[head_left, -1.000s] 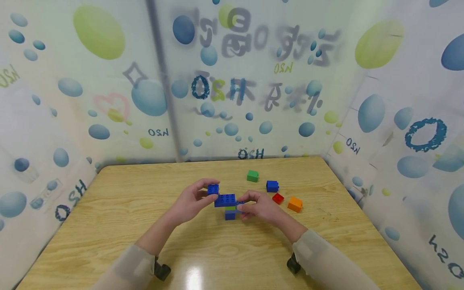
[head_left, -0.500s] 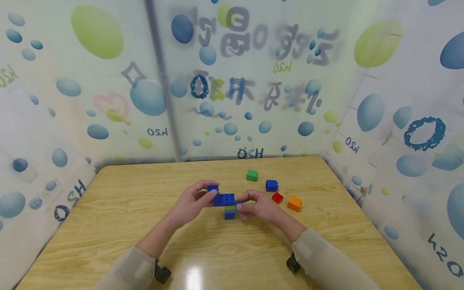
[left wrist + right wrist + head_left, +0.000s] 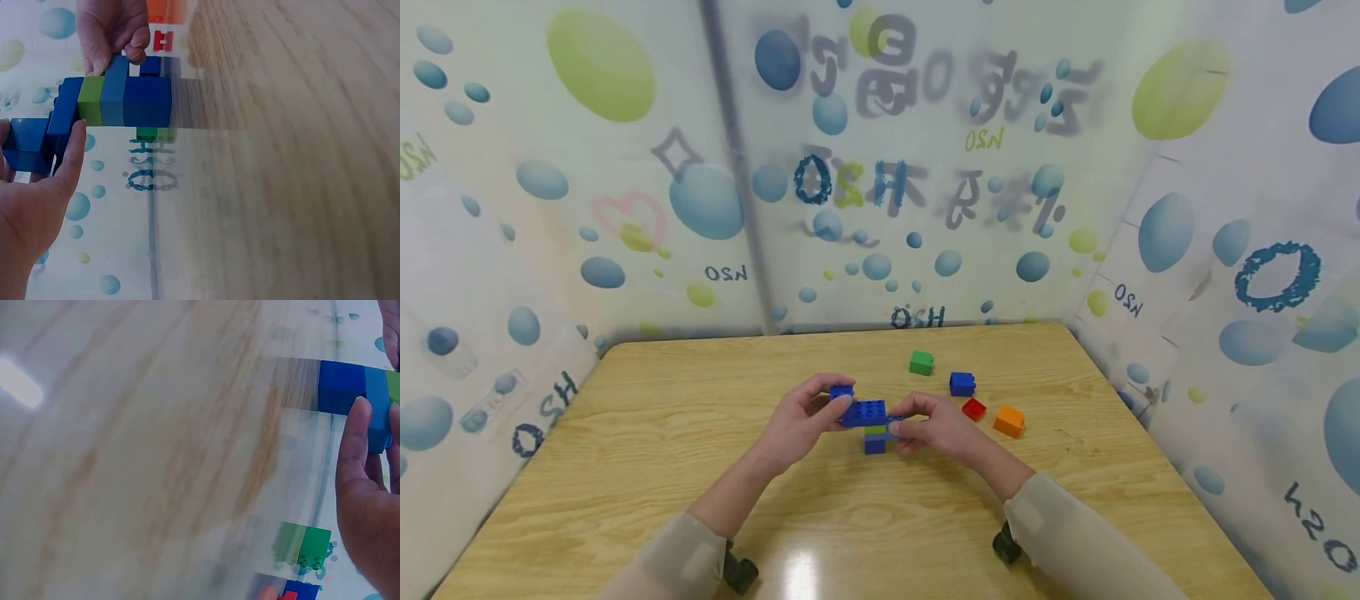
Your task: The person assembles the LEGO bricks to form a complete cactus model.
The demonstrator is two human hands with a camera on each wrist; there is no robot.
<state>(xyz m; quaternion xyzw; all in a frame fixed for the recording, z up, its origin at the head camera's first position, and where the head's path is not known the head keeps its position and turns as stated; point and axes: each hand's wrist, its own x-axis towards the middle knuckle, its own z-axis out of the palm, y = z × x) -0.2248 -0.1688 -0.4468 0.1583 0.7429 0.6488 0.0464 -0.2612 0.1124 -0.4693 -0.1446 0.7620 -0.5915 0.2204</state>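
Note:
A stack of toy building bricks stands at the middle of the table. Its lowest piece is a dark blue brick [image 3: 147,101], topped by a lighter blue brick [image 3: 115,90] that juts out to the right. Above these come a lime green brick [image 3: 91,101] and a long dark blue brick [image 3: 871,412] reaching leftward. My left hand [image 3: 801,425] holds a small blue brick [image 3: 28,144] on the long brick's left end, thumb in front, one finger along the stack's side. Between thumb and fingers, my right hand [image 3: 936,429] pinches the jutting end of the lighter blue brick.
Loose bricks lie beyond and right of my right hand: green [image 3: 922,362], blue [image 3: 962,384], red [image 3: 974,409] and orange [image 3: 1010,421]. Patterned curtains enclose the wooden table [image 3: 685,400] at the back and sides.
My left thumb has moved up from beneath the small blue brick to its front, over the long brick's left end. The right hand keeps its hold in place.

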